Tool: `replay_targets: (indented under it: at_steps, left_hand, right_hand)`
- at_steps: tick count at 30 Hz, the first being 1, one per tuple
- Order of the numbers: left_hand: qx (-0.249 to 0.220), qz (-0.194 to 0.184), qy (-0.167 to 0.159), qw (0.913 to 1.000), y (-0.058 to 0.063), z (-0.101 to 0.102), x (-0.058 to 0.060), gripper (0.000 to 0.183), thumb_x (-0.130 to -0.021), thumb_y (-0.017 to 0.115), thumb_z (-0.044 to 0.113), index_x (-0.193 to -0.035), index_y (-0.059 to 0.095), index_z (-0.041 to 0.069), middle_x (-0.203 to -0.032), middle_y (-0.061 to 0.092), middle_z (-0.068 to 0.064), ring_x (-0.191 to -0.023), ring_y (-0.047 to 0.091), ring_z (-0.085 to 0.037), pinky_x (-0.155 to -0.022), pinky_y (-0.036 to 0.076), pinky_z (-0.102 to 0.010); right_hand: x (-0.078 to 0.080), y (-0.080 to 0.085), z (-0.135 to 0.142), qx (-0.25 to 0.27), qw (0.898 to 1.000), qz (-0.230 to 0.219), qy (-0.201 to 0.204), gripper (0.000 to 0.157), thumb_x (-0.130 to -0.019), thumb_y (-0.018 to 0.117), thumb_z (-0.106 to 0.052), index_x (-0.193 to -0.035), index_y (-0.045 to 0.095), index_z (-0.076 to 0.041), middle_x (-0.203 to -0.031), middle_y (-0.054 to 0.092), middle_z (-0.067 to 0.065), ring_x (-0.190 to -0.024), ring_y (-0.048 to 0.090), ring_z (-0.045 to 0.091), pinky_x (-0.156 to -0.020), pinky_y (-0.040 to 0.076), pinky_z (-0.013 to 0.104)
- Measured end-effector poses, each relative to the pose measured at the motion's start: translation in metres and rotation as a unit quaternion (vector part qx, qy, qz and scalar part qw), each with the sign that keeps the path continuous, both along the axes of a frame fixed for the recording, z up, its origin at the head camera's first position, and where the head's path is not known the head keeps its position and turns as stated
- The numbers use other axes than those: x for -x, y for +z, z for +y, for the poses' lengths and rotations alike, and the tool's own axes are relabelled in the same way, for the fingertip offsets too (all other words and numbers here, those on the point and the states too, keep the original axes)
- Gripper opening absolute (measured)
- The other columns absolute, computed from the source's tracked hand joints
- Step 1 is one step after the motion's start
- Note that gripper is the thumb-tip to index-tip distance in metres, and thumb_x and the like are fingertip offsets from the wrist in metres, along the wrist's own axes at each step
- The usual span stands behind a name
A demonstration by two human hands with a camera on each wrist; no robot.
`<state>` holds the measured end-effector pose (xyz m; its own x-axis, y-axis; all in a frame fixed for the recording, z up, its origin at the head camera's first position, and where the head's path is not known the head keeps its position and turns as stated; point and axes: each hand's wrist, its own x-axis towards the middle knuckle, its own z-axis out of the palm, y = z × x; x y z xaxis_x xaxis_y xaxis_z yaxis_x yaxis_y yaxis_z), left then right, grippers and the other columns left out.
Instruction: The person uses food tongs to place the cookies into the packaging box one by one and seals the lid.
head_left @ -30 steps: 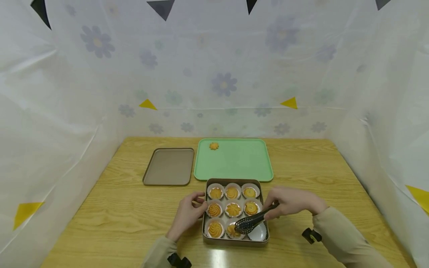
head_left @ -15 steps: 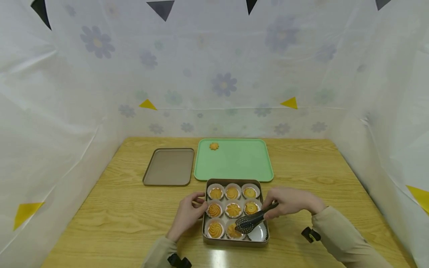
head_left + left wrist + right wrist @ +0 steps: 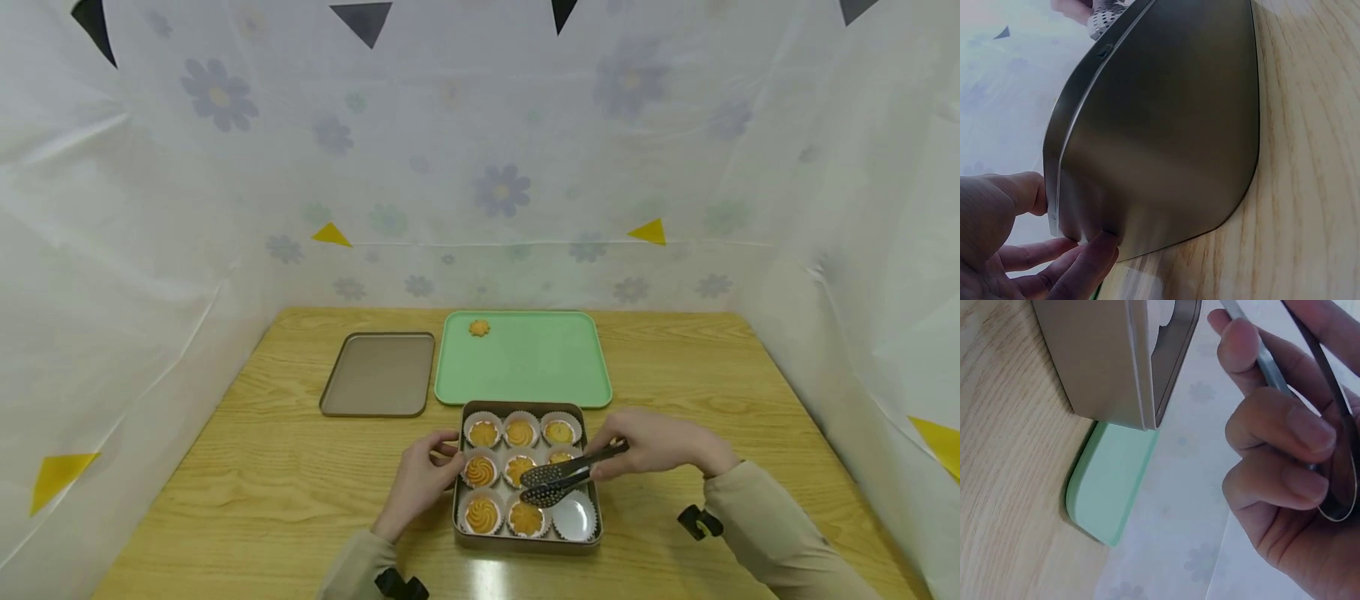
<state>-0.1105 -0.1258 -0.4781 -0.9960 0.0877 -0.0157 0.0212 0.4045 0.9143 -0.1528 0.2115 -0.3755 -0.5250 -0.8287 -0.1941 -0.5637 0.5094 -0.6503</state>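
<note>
A metal tin (image 3: pixel 525 546) holds white paper cups, most with a yellow piped cookie in each. My left hand (image 3: pixel 423 472) grips the tin's left wall, and in the left wrist view the thumb (image 3: pixel 1025 190) lies at the rim with fingers against the outer side. My right hand (image 3: pixel 660 446) holds black perforated tongs (image 3: pixel 542 474) over the tin. Their tips stand apart with no cookie visible between them, above the front middle cookie (image 3: pixel 527 519). The front right paper cup (image 3: pixel 574 517) has no cookie. The tongs partly hide the middle-right cookie (image 3: pixel 560 457).
Behind the tin lies a green tray (image 3: pixel 525 367) with one small cookie (image 3: pixel 479 328) at its back left. A flat brown tray (image 3: pixel 381 375) is left of it. White flowered sheeting (image 3: pixel 502 267) encloses the wooden table (image 3: pixel 300 483) at the back and sides.
The tongs, earlier lowered at the front middle cookie, have risen and spread apart, leaving that cookie in its cup. The left hand and the tin have stayed in place.
</note>
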Motion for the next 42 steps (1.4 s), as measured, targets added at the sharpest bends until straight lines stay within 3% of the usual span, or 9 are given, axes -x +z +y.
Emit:
replay_targets:
  at_steps: [6, 11, 12, 17, 24, 28, 32, 37, 42]
  left_hand:
    - [-0.002, -0.003, -0.003, 1.0000, 0.001, 0.000, -0.001, 0.038, -0.089, 0.069, 0.012, -0.123, 0.066, -0.004, -0.097, 0.070, -0.019, -0.080, 0.070, -0.021, -0.061, 0.060, -0.019]
    - [-0.011, -0.005, -0.006, 0.9999, 0.001, 0.000, -0.002, 0.038, -0.090, 0.069, 0.013, -0.124, 0.065, -0.004, -0.097, 0.070, -0.019, -0.080, 0.070, -0.021, -0.061, 0.060, -0.020]
    - [-0.012, -0.005, -0.006, 0.9999, 0.001, 0.000, -0.002, 0.038, -0.090, 0.069, 0.013, -0.124, 0.065, -0.004, -0.097, 0.070, -0.019, -0.080, 0.071, -0.021, -0.061, 0.060, -0.020]
    - [-0.010, -0.003, -0.007, 0.9999, 0.002, 0.000, -0.001, 0.038, -0.090, 0.069, 0.013, -0.124, 0.065, -0.004, -0.097, 0.070, -0.019, -0.080, 0.071, -0.021, -0.061, 0.060, -0.020]
    - [-0.006, -0.003, -0.010, 0.9999, 0.002, 0.000, 0.000, 0.038, -0.090, 0.069, 0.013, -0.124, 0.065, -0.004, -0.097, 0.070, -0.019, -0.080, 0.071, -0.021, -0.061, 0.060, -0.020]
    - [-0.006, -0.001, -0.009, 0.9999, 0.001, 0.000, 0.000, 0.038, -0.090, 0.069, 0.012, -0.124, 0.065, -0.004, -0.097, 0.070, -0.019, -0.081, 0.071, -0.021, -0.061, 0.060, -0.019]
    - [-0.003, 0.002, -0.009, 1.0000, 0.001, 0.000, 0.000, 0.037, -0.090, 0.069, 0.012, -0.124, 0.065, -0.004, -0.096, 0.070, -0.018, -0.081, 0.071, -0.021, -0.061, 0.059, -0.019]
    - [-0.002, 0.003, -0.014, 0.9999, 0.000, 0.002, 0.000, 0.038, -0.091, 0.069, 0.013, -0.124, 0.065, -0.005, -0.097, 0.070, -0.019, -0.081, 0.070, -0.021, -0.062, 0.059, -0.018]
    - [-0.001, 0.007, -0.016, 0.9998, 0.000, 0.005, 0.001, 0.038, -0.090, 0.068, 0.011, -0.124, 0.065, -0.006, -0.097, 0.070, -0.019, -0.080, 0.070, -0.021, -0.062, 0.058, -0.017]
  right_hand:
    - [0.007, -0.009, 0.004, 0.043, 0.998, -0.035, -0.030, 0.027, -0.095, 0.068, -0.032, -0.114, 0.076, -0.015, -0.092, 0.075, 0.001, -0.062, 0.040, -0.002, -0.055, 0.038, 0.015]
    - [0.020, -0.015, 0.007, 0.052, 0.993, -0.014, -0.104, 0.048, -0.097, 0.066, -0.032, -0.131, 0.064, 0.002, -0.126, 0.068, 0.022, -0.077, 0.053, -0.004, -0.064, 0.046, 0.020]
    - [0.024, -0.015, 0.006, 0.051, 0.991, -0.005, -0.121, 0.049, -0.097, 0.066, -0.031, -0.132, 0.063, 0.004, -0.122, 0.068, 0.024, -0.076, 0.052, -0.003, -0.062, 0.045, 0.021]
    - [0.049, -0.013, -0.007, 0.033, 0.979, 0.047, -0.194, 0.048, -0.097, 0.067, -0.029, -0.129, 0.063, 0.006, -0.088, 0.069, 0.011, -0.063, 0.044, 0.005, -0.057, 0.040, 0.024]
    - [0.095, -0.009, -0.040, -0.059, 0.963, 0.071, -0.255, 0.030, -0.097, 0.066, -0.031, -0.092, 0.071, -0.002, -0.055, 0.038, -0.005, -0.049, 0.030, 0.009, -0.052, 0.034, 0.025]
    - [0.118, -0.010, -0.063, -0.096, 0.957, 0.075, -0.265, 0.037, -0.096, 0.067, -0.032, -0.068, 0.055, -0.011, -0.054, 0.033, -0.007, -0.049, 0.027, 0.008, -0.052, 0.032, 0.024]
    - [0.137, -0.015, -0.084, -0.093, 0.954, 0.069, -0.276, 0.053, -0.095, 0.068, -0.029, -0.057, 0.031, -0.019, -0.052, 0.022, -0.007, -0.048, 0.020, 0.009, -0.050, 0.026, 0.025]
    - [0.153, -0.027, -0.102, -0.071, 0.948, 0.067, -0.303, 0.052, -0.095, 0.066, -0.026, -0.059, 0.029, -0.018, -0.054, 0.021, -0.006, -0.050, 0.020, 0.010, -0.050, 0.025, 0.025]
    - [0.160, -0.038, -0.114, -0.073, 0.936, 0.075, -0.335, 0.045, -0.097, 0.064, -0.026, -0.065, 0.034, -0.016, -0.065, 0.034, -0.001, -0.055, 0.030, 0.012, -0.053, 0.030, 0.027]
